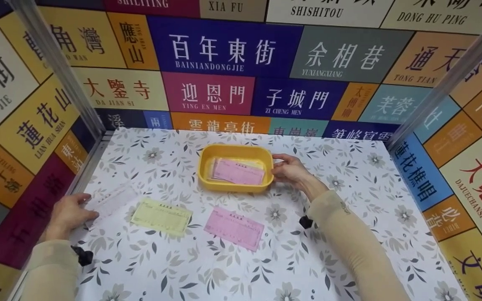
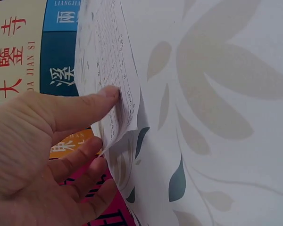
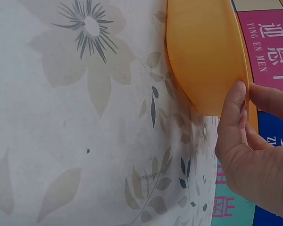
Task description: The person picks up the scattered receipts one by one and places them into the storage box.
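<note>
At the table's left side my left hand (image 1: 66,215) pinches the near corner of a white printed slip (image 1: 113,202). The left wrist view shows the thumb on top of this slip (image 2: 115,61), whose corner curls up off the table. My right hand (image 1: 293,169) grips the right end of a yellow plastic box (image 1: 236,189). In the right wrist view the thumb is against the outside of the box (image 3: 207,52), with fingers at its rim. Inside the box lie several slips, a pink slip (image 1: 241,172) uppermost. A yellow slip (image 1: 161,217) and another pink slip (image 1: 234,228) lie flat nearby.
A white tabletop (image 1: 174,267) with a grey floral print lies beneath everything. Walls of coloured panels with Chinese place names (image 1: 224,48) enclose the back and both sides. Metal posts (image 1: 427,79) stand at the back corners.
</note>
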A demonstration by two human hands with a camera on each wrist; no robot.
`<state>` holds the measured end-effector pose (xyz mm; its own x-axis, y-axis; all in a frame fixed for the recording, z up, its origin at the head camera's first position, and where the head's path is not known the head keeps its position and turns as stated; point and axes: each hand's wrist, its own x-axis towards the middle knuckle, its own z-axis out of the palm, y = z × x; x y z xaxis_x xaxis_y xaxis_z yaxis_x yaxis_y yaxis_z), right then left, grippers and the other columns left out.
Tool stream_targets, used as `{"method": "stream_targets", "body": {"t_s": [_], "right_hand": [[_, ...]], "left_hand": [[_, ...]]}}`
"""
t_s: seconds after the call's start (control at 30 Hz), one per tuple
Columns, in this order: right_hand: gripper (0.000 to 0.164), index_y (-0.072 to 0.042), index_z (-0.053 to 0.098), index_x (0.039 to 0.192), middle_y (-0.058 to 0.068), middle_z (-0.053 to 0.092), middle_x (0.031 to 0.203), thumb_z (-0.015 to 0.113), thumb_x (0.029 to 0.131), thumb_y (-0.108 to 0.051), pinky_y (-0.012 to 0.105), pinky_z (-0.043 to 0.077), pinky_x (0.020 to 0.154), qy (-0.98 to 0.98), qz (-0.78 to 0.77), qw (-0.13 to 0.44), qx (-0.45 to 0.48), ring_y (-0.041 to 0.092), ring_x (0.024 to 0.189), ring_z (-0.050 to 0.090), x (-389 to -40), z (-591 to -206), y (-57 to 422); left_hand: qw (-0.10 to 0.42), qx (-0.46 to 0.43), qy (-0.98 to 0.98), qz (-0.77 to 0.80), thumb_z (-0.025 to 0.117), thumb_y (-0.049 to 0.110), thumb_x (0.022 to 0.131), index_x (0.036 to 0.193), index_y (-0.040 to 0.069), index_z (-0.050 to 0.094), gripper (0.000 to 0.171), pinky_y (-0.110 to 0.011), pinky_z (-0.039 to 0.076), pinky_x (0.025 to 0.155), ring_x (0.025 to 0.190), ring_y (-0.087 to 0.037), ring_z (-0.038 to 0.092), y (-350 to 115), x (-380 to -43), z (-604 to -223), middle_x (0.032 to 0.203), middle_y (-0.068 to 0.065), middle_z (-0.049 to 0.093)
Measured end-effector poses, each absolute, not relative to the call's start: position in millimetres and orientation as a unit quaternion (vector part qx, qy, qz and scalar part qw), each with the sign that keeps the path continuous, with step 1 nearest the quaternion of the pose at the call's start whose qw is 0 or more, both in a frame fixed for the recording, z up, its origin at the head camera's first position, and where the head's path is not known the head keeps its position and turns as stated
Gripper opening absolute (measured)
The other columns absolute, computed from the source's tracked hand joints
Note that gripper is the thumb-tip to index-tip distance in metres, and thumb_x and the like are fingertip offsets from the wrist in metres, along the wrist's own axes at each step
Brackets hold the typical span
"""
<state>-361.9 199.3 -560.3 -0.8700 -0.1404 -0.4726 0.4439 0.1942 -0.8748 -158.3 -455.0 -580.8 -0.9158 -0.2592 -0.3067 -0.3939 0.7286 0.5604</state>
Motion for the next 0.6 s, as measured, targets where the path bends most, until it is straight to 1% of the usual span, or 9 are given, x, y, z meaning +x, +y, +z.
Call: {"method": "stream_targets", "body": {"t_s": [0.1, 0.2, 0.27, 0.37, 0.47, 0.6], "right_hand": [[0.076, -0.019, 0.057, 0.164, 0.009, 0.066, 0.125, 0.076, 0.095, 0.005, 0.031, 0.069, 0.084, 0.741, -0.621, 0.235, 0.099, 0.018, 0.094, 0.073, -362, -559, 199], [0.076, -0.019, 0.056, 0.165, 0.010, 0.067, 0.129, 0.076, 0.095, 0.005, 0.031, 0.069, 0.085, 0.744, -0.617, 0.236, 0.099, 0.020, 0.097, 0.074, -362, -559, 199], [0.077, -0.020, 0.057, 0.164, 0.010, 0.067, 0.130, 0.076, 0.094, 0.005, 0.032, 0.069, 0.086, 0.745, -0.615, 0.234, 0.105, 0.020, 0.097, 0.073, -363, -560, 199], [0.077, -0.022, 0.058, 0.163, 0.010, 0.066, 0.128, 0.076, 0.093, 0.005, 0.032, 0.068, 0.085, 0.747, -0.612, 0.232, 0.113, 0.019, 0.094, 0.071, -363, -560, 198], [0.076, -0.023, 0.058, 0.163, 0.010, 0.067, 0.129, 0.075, 0.094, 0.005, 0.030, 0.067, 0.081, 0.750, -0.610, 0.231, 0.114, 0.019, 0.091, 0.070, -364, -561, 198], [0.075, -0.022, 0.058, 0.163, 0.014, 0.068, 0.137, 0.074, 0.095, 0.005, 0.029, 0.067, 0.079, 0.750, -0.611, 0.231, 0.109, 0.020, 0.095, 0.072, -365, -560, 197]], "left_hand": [[0.102, -0.178, 0.926, 0.316, 0.086, 0.019, 0.092, 0.159, -0.007, 0.052, 0.080, -0.080, 0.034, 0.122, 0.143, -0.060, 0.046, -457, -158, -579, 0.160, -0.043, 0.049], [0.113, -0.195, 0.920, 0.321, 0.085, 0.023, 0.093, 0.162, -0.004, 0.050, 0.082, -0.080, 0.039, 0.119, 0.139, -0.057, 0.048, -459, -157, -578, 0.162, -0.042, 0.047], [0.129, -0.222, 0.905, 0.338, 0.085, 0.026, 0.095, 0.166, 0.000, 0.047, 0.085, -0.081, 0.039, 0.116, 0.139, -0.055, 0.046, -461, -157, -577, 0.168, -0.040, 0.043], [0.137, -0.251, 0.892, 0.350, 0.084, 0.028, 0.096, 0.168, 0.003, 0.045, 0.086, -0.080, 0.039, 0.112, 0.137, -0.053, 0.045, -465, -155, -580, 0.171, -0.037, 0.041], [0.126, -0.263, 0.891, 0.348, 0.084, 0.025, 0.096, 0.166, 0.002, 0.047, 0.083, -0.080, 0.040, 0.109, 0.135, -0.053, 0.047, -469, -155, -583, 0.167, -0.037, 0.045], [0.100, -0.261, 0.902, 0.329, 0.082, 0.020, 0.095, 0.159, -0.003, 0.055, 0.074, -0.077, 0.043, 0.107, 0.130, -0.053, 0.049, -470, -157, -584, 0.161, -0.039, 0.051]]}}
